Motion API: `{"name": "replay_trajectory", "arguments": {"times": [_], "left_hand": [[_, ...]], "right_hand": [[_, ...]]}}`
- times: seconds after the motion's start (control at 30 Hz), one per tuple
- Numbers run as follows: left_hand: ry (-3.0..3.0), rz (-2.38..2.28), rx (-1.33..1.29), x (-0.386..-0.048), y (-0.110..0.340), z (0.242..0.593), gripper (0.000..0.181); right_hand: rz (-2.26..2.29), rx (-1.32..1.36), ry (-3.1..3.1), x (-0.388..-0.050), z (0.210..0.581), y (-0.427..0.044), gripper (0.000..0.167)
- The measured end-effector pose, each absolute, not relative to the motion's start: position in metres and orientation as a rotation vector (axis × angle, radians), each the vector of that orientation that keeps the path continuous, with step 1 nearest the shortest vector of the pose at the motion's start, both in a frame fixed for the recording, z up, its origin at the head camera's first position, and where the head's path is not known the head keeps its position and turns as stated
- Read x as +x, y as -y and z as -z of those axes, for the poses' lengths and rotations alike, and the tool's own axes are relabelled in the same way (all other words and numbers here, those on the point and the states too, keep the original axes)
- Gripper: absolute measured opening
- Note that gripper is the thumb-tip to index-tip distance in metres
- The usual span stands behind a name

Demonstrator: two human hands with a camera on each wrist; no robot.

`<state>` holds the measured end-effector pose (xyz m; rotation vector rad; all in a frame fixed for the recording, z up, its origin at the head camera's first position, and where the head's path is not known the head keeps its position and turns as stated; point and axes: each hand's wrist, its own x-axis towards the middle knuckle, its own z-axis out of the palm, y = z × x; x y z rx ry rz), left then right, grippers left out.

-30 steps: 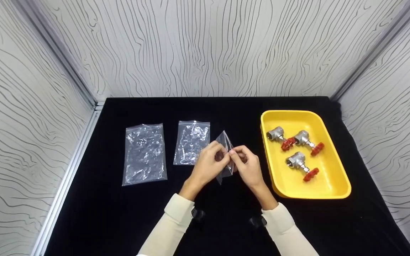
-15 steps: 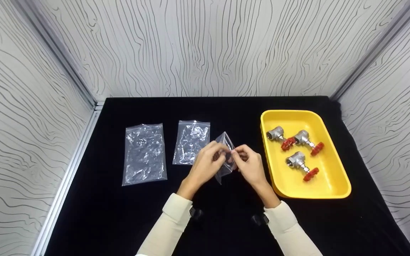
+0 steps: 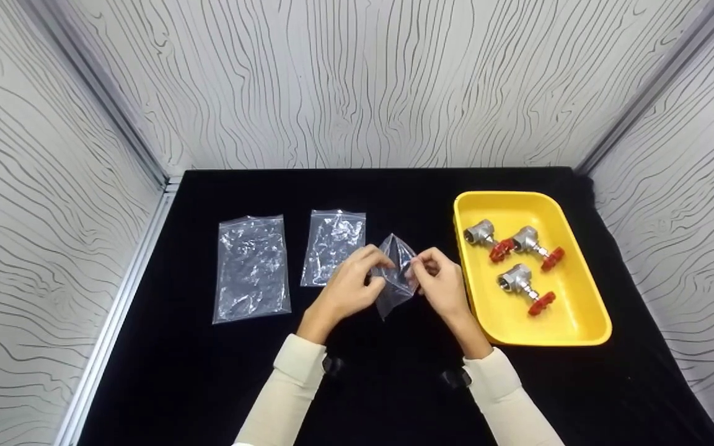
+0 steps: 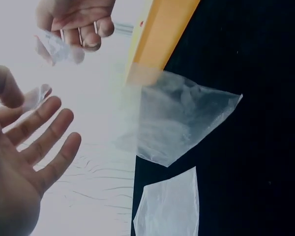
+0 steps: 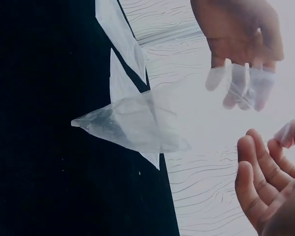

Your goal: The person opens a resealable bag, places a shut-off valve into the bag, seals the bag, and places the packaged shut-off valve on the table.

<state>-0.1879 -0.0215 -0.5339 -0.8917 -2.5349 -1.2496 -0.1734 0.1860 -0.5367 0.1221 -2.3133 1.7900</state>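
Note:
Between my two hands is a clear zip-lock bag (image 3: pixel 396 296), its mouth spread apart and its body hanging to a pointed lower corner. My left hand (image 3: pixel 352 284) holds the mouth's left side between thumb and index finger, the other fingers spread in the left wrist view. On the opposite side my right hand (image 3: pixel 442 286) pinches the film with thumb and fingertips. The bag (image 5: pixel 132 123) looks see-through and empty in the right wrist view. Glare there blurs its upper part near the fingers.
Two more clear bags lie flat at left: a larger one (image 3: pixel 251 269) and a smaller one (image 3: pixel 334 248) beside my left hand. At right, a yellow tray (image 3: pixel 543 337) holds three metal valves (image 3: pixel 516 279) with red handwheels. Patterned white walls (image 3: pixel 357 87) enclose the black-covered table (image 3: pixel 165 365).
My hands have moved apart, the left one leftward and the right one slightly rightward. The bag's mouth has widened from a narrow slit to a broad opening. Bags and valves on the table stay put.

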Motion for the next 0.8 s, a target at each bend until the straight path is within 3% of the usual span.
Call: {"name": "replay_trajectory", "arguments": {"times": [0.4, 0.8], "left_hand": [[2.405, 1.253, -0.935, -0.188, 0.021, 0.528, 0.015], [2.495, 1.229, -0.926, -0.191, 0.026, 0.541, 0.020]], "right_hand": [[-2.235, 0.246, 2.169, -0.170, 0.537, -0.182, 0.020], [-1.838, 0.096, 2.443, -0.175, 0.547, -0.192, 0.019]]}}
